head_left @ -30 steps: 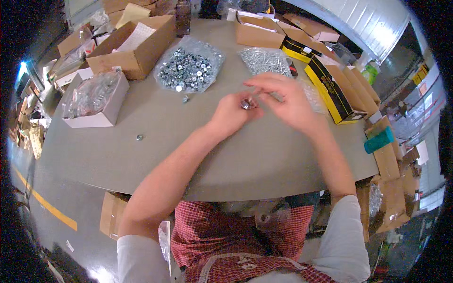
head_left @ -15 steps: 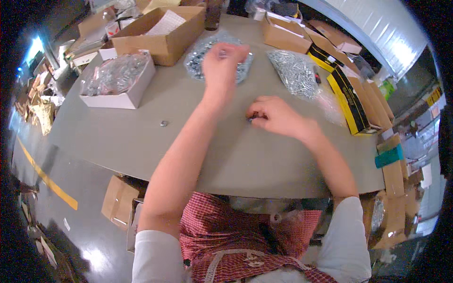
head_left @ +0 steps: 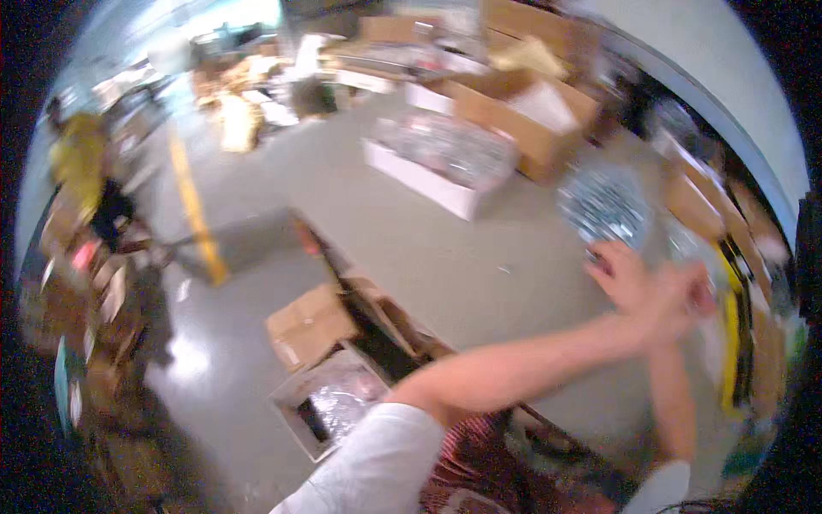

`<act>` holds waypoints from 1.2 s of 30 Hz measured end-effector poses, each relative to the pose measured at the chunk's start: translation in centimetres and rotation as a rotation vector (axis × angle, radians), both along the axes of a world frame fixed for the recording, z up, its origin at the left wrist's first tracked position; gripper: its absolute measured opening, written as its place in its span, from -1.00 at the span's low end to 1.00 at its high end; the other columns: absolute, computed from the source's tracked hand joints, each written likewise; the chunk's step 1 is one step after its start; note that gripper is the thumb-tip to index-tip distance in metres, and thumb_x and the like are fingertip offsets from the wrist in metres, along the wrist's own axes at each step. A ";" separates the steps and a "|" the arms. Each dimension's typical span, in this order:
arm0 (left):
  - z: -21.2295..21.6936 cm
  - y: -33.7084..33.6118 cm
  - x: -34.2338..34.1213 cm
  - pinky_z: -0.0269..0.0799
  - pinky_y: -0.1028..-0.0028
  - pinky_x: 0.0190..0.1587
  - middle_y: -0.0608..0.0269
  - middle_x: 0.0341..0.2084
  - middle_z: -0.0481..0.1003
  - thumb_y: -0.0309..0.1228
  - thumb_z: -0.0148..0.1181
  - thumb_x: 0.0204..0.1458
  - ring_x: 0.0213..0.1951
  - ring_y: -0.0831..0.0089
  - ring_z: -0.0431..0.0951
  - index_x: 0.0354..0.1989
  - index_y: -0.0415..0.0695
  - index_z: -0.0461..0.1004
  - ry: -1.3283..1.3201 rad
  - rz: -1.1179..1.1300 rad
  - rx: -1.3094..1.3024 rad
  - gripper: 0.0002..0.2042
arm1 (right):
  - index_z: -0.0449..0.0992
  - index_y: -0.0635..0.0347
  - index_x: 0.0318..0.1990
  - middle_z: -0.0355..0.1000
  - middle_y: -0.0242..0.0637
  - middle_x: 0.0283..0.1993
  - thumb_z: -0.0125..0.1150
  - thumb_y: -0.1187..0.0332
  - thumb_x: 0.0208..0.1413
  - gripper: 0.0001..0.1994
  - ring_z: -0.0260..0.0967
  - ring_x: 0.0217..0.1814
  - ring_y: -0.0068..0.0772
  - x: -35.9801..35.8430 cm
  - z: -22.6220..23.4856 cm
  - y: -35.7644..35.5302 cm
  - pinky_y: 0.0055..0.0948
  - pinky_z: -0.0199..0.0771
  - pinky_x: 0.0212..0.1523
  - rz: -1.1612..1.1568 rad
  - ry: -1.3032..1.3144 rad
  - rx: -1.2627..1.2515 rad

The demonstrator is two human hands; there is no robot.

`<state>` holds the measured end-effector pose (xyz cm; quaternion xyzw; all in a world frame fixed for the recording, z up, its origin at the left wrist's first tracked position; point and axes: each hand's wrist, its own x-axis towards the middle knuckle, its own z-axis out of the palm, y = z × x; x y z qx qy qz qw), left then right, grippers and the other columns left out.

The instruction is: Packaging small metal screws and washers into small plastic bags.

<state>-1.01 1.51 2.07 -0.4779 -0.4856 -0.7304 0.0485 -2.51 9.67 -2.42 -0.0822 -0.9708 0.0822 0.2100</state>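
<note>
My left arm reaches across my right forearm, and my left hand (head_left: 682, 301) is smeared by motion beside the right wrist. What its fingers do cannot be made out. My right hand (head_left: 620, 272) is just in front of a clear bag of small shiny metal parts (head_left: 604, 206). Its fingers are curled together around something small and dark, too blurred to name. A small metal piece (head_left: 504, 269) lies alone on the grey table (head_left: 428, 265), left of both hands.
A white box (head_left: 419, 184) of bagged parts and a brown carton (head_left: 539, 128) stand at the back of the table. Yellow-and-black boxes (head_left: 732, 334) line the right side. Below the table edge are a carton (head_left: 312, 325) and an open box (head_left: 295, 415) with plastic-wrapped contents.
The view has swung left, bringing more floor into sight. My left hand has left the bag of metal parts and crossed over my right forearm. My right hand stays curled.
</note>
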 end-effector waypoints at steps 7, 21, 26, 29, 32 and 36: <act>-1.1 3.0 1.1 0.34 0.25 -0.48 0.18 -0.62 0.45 -0.45 0.26 -0.20 -0.54 0.24 0.47 -0.45 -0.13 0.40 -0.208 -0.246 0.018 -0.84 | 0.47 0.26 -0.24 0.41 -0.03 -0.21 0.24 0.39 0.03 -0.82 0.37 -0.15 0.05 -0.5 -0.4 -0.9 -0.12 0.37 -0.13 -0.119 -0.237 -0.166; -0.6 1.2 0.7 0.37 0.23 -0.44 0.14 -0.57 0.43 -0.49 0.34 -0.21 -0.50 0.16 0.48 -0.47 -0.12 0.36 -0.119 -0.211 0.078 -0.78 | 0.51 0.26 -0.12 0.48 -0.20 -0.14 0.24 0.53 0.06 -0.80 0.48 -0.08 -0.26 -4.7 -0.1 1.8 -0.39 0.49 -0.03 0.027 0.138 -0.351; 1.9 -4.1 0.1 0.42 0.21 -0.38 0.08 -0.56 0.46 -0.41 0.38 -0.16 -0.45 0.12 0.53 -0.44 -0.16 0.37 -0.188 -0.515 -0.043 -0.75 | 0.52 0.23 -0.15 0.42 -0.23 -0.12 0.22 0.55 0.05 -0.81 0.47 -0.14 -0.36 -6.9 1.7 -7.0 -0.44 0.51 -0.10 0.294 -0.085 -0.423; 2.6 -4.0 1.6 0.44 0.21 -0.36 0.05 -0.55 0.47 -0.40 0.37 -0.13 -0.43 0.11 0.54 -0.40 -0.19 0.38 -0.185 -0.629 -0.046 -0.75 | 0.53 0.19 -0.12 0.41 -0.13 -0.10 0.20 0.50 0.07 -0.80 0.45 -0.09 -0.13 -5.8 1.9 -8.0 -0.33 0.48 -0.05 0.437 -0.073 -0.187; 2.4 -4.2 1.7 0.45 0.21 -0.36 0.03 -0.54 0.47 -0.41 0.36 -0.11 -0.42 0.10 0.54 -0.40 -0.19 0.38 -0.153 -0.713 -0.051 -0.76 | 0.53 0.15 -0.08 0.42 -0.12 -0.06 0.18 0.49 0.08 -0.77 0.41 -0.01 -0.05 -6.2 1.0 -9.3 -0.25 0.44 0.01 0.507 -0.049 -0.098; 1.9 -4.6 1.8 0.44 0.22 -0.35 0.02 -0.51 0.47 -0.44 0.33 -0.09 -0.41 0.08 0.54 -0.42 -0.20 0.38 -0.131 -0.636 -0.039 -0.79 | 0.48 0.20 0.00 0.38 -0.09 -0.01 0.06 0.51 0.09 -0.71 0.34 0.09 0.01 -6.1 -0.1 -10.8 -0.20 0.40 0.08 0.558 -0.006 -0.054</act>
